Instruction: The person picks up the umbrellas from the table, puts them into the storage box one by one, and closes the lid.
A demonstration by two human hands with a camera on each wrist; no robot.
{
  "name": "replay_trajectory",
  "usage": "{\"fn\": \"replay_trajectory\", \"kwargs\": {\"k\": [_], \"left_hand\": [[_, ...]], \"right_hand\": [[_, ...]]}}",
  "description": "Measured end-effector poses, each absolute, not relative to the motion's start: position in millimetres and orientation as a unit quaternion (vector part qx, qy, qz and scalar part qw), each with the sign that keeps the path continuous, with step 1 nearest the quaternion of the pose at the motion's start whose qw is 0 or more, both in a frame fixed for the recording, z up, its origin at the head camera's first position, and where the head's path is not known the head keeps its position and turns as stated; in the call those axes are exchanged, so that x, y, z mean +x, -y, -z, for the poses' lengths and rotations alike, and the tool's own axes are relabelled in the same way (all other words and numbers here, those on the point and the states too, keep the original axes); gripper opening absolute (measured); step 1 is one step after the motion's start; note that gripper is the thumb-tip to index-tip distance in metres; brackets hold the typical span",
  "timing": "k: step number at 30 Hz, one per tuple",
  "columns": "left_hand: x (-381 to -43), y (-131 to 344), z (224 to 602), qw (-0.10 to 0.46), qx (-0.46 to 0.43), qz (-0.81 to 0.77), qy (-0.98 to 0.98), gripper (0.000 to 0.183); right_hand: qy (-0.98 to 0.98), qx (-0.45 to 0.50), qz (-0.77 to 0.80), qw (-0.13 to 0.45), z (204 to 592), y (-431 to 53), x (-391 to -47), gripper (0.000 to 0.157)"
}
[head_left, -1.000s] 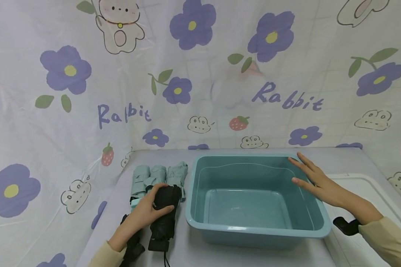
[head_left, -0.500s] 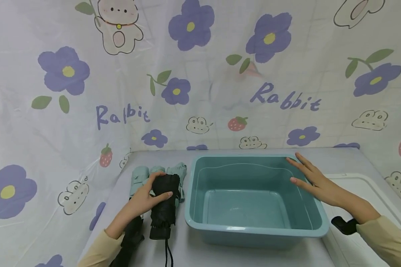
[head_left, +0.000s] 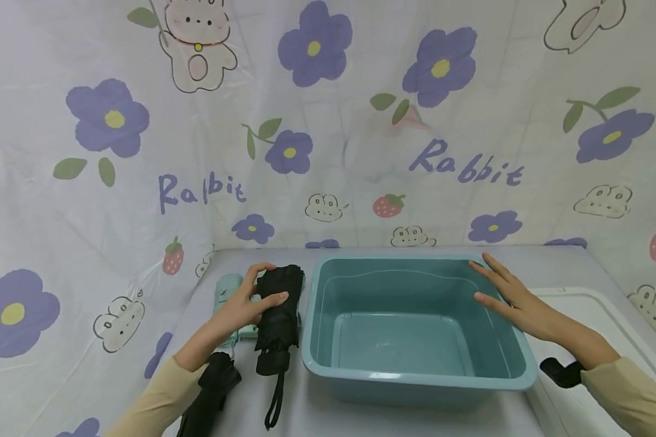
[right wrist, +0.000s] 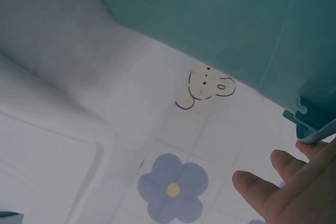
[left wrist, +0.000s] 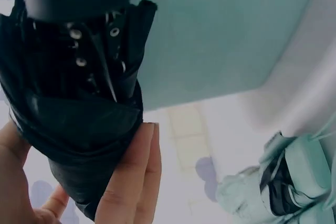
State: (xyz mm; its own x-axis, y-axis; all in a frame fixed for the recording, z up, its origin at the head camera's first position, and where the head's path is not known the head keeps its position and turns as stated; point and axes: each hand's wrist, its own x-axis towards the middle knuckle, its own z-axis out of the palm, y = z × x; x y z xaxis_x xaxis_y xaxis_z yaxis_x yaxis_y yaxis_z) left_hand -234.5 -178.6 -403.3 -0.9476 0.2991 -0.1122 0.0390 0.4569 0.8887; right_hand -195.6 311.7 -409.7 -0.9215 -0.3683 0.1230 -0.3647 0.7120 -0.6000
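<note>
My left hand (head_left: 244,307) grips a folded black umbrella (head_left: 277,309), thumb on one side and fingers on the other. Its handle end points toward me and a wrist loop dangles from it. In the left wrist view the black umbrella (left wrist: 73,108) fills the upper left, with the fingers (left wrist: 131,182) curled along it. Light green folded umbrellas (head_left: 228,291) lie behind, mostly covered by the hand and the black umbrella. To the right stands a blue-green plastic bin (head_left: 415,377) with nothing inside. My right hand (head_left: 516,297) rests on its right rim, fingers extended.
Another black folded umbrella (head_left: 210,388) lies at the lower left, partly behind the sleeve. A white lid-like panel (head_left: 574,340) lies to the right of the bin. A patterned curtain (head_left: 361,121) closes off the back and left.
My left hand has raised the black umbrella and moved it away from me, over the green umbrellas. Its wrist loop now hangs free. The right hand has stayed on the bin's rim.
</note>
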Motion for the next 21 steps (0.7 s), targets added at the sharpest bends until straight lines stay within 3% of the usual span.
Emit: {"fn": "replay_trajectory", "kwargs": {"k": [13,21], "left_hand": [[-232.6,151.0,372.0,0.148,0.119,-0.532,-0.825,0.060],[-245.0,145.5,372.9,0.137,0.123,-0.553,-0.813,0.057]], "right_hand": [[-0.927,-0.194,0.321,-0.003,411.2,-312.7,-196.6,0.058],[-0.925,-0.200,0.322,-0.003,410.9,-312.8,-196.5,0.057]]}}
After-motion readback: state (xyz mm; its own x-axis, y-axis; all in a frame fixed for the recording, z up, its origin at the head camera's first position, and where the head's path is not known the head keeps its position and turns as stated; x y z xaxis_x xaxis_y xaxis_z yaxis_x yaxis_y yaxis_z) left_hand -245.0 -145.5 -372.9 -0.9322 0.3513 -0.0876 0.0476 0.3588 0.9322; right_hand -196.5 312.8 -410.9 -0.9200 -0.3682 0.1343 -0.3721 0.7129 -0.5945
